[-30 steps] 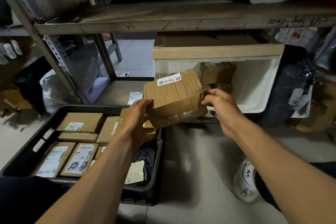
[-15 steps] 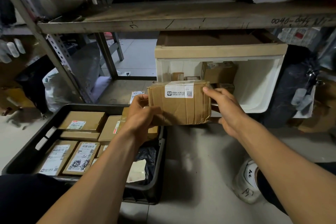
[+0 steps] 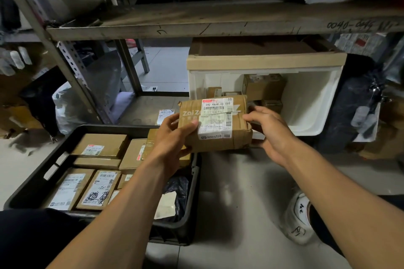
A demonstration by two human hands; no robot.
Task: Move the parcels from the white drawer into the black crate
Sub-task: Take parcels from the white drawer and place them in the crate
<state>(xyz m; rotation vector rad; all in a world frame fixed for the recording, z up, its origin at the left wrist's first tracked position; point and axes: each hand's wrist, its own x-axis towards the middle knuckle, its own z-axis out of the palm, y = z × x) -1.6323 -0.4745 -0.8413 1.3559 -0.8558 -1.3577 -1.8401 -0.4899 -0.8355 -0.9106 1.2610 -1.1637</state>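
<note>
A brown cardboard parcel (image 3: 215, 124) with a white shipping label facing me is held in the air between the white drawer (image 3: 310, 102) and the black crate (image 3: 46, 172). My left hand (image 3: 172, 135) grips its left end, thumb on top. My right hand (image 3: 271, 131) touches its right end with loosely curled fingers. Several small brown parcels (image 3: 263, 88) still lie inside the open drawer. The crate at the lower left holds several flat labelled parcels (image 3: 98, 146) and a black bag.
A metal shelf board (image 3: 218, 24) runs overhead, its perforated upright (image 3: 72, 67) slanting down left of the drawer. A labelled packet (image 3: 165, 116) lies on the low shelf. A white plastic bag (image 3: 65, 109) sits at left, a white shoe (image 3: 299, 218) on the grey floor at right.
The parcel has been turned over in my hands, so a large shipping label now faces me. It stays at about the same spot in front of the drawer.
</note>
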